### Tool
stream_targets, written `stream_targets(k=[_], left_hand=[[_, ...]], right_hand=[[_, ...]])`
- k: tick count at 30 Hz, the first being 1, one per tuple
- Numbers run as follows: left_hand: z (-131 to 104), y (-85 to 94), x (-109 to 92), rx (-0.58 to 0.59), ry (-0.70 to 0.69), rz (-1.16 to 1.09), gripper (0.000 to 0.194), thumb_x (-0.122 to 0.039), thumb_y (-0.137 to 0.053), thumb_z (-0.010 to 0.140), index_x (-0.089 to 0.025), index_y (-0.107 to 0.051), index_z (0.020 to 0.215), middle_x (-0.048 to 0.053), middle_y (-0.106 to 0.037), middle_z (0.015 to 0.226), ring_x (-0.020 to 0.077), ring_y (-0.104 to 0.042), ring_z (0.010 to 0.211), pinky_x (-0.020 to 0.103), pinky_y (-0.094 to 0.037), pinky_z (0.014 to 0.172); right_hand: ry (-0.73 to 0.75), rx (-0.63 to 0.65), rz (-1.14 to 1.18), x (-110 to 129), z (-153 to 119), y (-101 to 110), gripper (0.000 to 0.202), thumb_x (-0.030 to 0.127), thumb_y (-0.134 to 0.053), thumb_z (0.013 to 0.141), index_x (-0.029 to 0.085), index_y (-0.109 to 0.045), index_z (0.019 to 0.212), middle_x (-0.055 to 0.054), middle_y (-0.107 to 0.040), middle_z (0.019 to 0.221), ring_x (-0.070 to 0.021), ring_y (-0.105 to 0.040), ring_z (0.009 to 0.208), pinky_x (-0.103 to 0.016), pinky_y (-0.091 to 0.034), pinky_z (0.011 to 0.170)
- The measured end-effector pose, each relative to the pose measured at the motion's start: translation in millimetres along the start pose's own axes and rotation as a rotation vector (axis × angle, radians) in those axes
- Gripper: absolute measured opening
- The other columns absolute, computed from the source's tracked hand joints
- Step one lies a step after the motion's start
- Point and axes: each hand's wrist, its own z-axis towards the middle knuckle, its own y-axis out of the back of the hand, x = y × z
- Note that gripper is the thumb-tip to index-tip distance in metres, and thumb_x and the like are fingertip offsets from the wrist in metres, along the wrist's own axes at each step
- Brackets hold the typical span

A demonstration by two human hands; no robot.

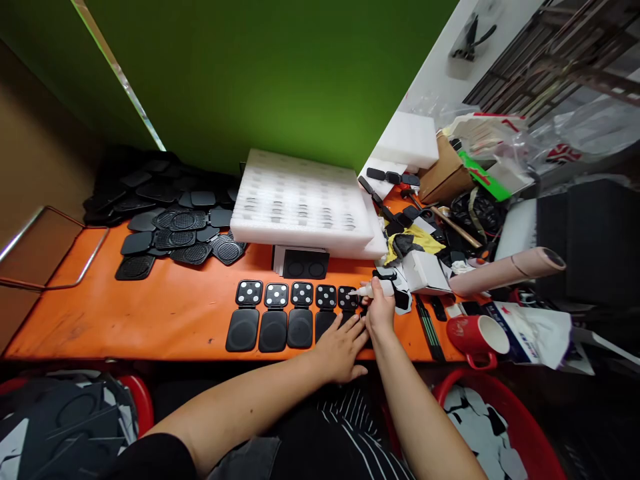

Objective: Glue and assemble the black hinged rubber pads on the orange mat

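Observation:
My right hand [380, 313] is closed around a small white squeeze bottle [385, 287], its thin nozzle aimed left over a black square piece [348, 298] with pale round dots. My left hand [339, 349] lies flat with fingers spread, resting on the lower black pads of the row and partly hiding them. To its left stand several hinged black pieces in a line, each with a dotted square [249, 292] above and a plain rounded pad [243, 331] below. The pieces at the right end are mostly hidden by my hands.
A white foam block [300, 200] stands behind the row. Black pads [183, 239] are heaped at the back left. To the right are a white box [426, 272], a pink cylinder [507, 272] and a red mug [477, 337]. Red bins [137, 403] flank my lap.

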Motion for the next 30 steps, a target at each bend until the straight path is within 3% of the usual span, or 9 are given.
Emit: stream_targets(k=[3,7,12,18,25,30], left_hand=[[-14.1,8.4,4.6,-0.036,0.009,-0.011,0.071,-0.055,-0.043,0.086,-0.009,-0.033,0.139,0.015,-0.033,0.146,0.0278,-0.026,0.136,0.047,-0.017,0.11],[-47.5,15.4,17.7,-0.095,0.087,0.004,0.055,-0.048,-0.042,0.089,-0.015,-0.044,0.132,0.011,-0.042,0.141,0.0275,-0.034,0.132,0.048,-0.02,0.109],[-74.1,9.5,30.6,-0.128,0.143,0.016,0.044,-0.038,-0.041,0.09,-0.019,-0.046,0.13,0.009,-0.043,0.141,0.0257,-0.041,0.128,0.05,-0.026,0.106],[-73.4,0.8,33.0,-0.242,0.165,-0.014,0.037,-0.034,-0.04,0.092,-0.023,-0.05,0.126,0.004,-0.049,0.137,0.0202,-0.044,0.125,0.044,-0.028,0.108],[-73.3,2.3,31.4,-0.258,0.177,-0.02,0.036,-0.034,-0.042,0.092,-0.023,-0.052,0.124,0.004,-0.049,0.136,0.02,-0.045,0.125,0.044,-0.028,0.107],[-73.3,-1.0,31.7,-0.265,0.183,-0.043,0.036,-0.033,-0.043,0.091,-0.023,-0.052,0.124,0.004,-0.049,0.137,0.0211,-0.045,0.124,0.045,-0.027,0.108]], right_hand=[[-0.016,0.106,-0.042,0.2,-9.6,-6.0,0.036,0.05,-0.06,0.073,0.014,-0.061,0.074,-0.004,-0.066,0.067,-0.0099,-0.048,0.046,-0.022,-0.037,0.042],[0.026,0.249,-0.189,-4.4,-21.9,-17.7,0.038,0.053,-0.058,0.075,0.015,-0.062,0.072,-0.006,-0.067,0.067,-0.0136,-0.053,0.049,-0.025,-0.041,0.044],[0.123,0.244,-0.397,-10.1,-25.6,-26.1,0.039,0.054,-0.054,0.078,0.017,-0.064,0.072,-0.006,-0.067,0.067,-0.0168,-0.056,0.056,-0.028,-0.043,0.051],[0.11,0.196,-0.421,-10.0,-17.7,-24.5,0.039,0.055,-0.056,0.076,0.017,-0.064,0.076,-0.009,-0.069,0.075,-0.0171,-0.056,0.058,-0.028,-0.043,0.052],[0.054,0.204,-0.263,-10.7,-20.1,-36.9,0.041,0.057,-0.056,0.075,0.017,-0.062,0.075,-0.006,-0.067,0.068,-0.0149,-0.052,0.049,-0.027,-0.041,0.045],[0.1,0.199,-0.336,-13.1,-18.3,-43.5,0.038,0.054,-0.057,0.075,0.016,-0.062,0.077,-0.006,-0.067,0.068,-0.0159,-0.054,0.054,-0.028,-0.043,0.05]])
